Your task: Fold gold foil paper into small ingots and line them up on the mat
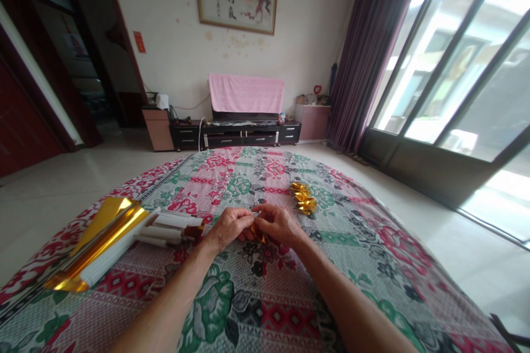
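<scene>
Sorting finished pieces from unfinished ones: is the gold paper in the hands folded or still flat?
Folded: the gold paper shows only as a small crumpled wedge pinched between the left hand and right hand. Its exact shape is hidden.

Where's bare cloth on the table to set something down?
Free: the floral tablecloth near edge between the forearms, the far side beyond the pile of folded gold foil pieces, and the right side. Crowded: the left, with gold foil sheets, and the centre, where left hand and right hand pinch a gold piece.

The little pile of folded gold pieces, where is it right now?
In the head view, the folded gold pieces lie on the floral cloth, just beyond and right of the right hand.
</scene>
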`<move>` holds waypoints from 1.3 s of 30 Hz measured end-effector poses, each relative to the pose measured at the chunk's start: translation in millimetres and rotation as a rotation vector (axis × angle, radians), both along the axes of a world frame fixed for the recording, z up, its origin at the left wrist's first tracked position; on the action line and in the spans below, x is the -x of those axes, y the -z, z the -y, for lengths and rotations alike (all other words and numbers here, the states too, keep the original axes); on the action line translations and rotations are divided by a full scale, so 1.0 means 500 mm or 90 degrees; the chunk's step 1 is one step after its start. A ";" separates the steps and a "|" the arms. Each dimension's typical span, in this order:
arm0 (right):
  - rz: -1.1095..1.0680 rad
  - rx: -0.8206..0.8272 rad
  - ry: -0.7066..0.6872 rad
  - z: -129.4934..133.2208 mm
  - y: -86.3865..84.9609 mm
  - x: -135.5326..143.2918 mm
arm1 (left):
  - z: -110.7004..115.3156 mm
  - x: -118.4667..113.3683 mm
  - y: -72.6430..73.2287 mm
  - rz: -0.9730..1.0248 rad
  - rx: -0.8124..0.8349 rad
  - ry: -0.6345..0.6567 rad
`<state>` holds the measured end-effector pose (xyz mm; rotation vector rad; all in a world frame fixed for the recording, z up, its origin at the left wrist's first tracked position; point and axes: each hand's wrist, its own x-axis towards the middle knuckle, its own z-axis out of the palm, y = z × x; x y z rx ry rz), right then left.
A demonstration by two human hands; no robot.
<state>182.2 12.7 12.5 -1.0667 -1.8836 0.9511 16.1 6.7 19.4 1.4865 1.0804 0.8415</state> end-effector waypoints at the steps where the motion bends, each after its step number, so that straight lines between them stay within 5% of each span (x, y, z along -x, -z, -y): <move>1: 0.003 -0.005 0.001 0.000 0.001 0.001 | 0.000 0.000 -0.001 0.000 -0.004 0.000; 10: -0.002 -0.018 0.026 -0.006 0.018 0.007 | -0.007 0.000 0.003 -0.033 -0.009 -0.059; 22: -0.114 0.380 -0.145 0.012 -0.028 -0.022 | -0.020 0.007 0.008 0.110 -0.030 -0.122; 39: -0.099 0.353 -0.142 0.000 -0.007 -0.021 | -0.018 -0.001 0.011 0.079 -0.022 -0.138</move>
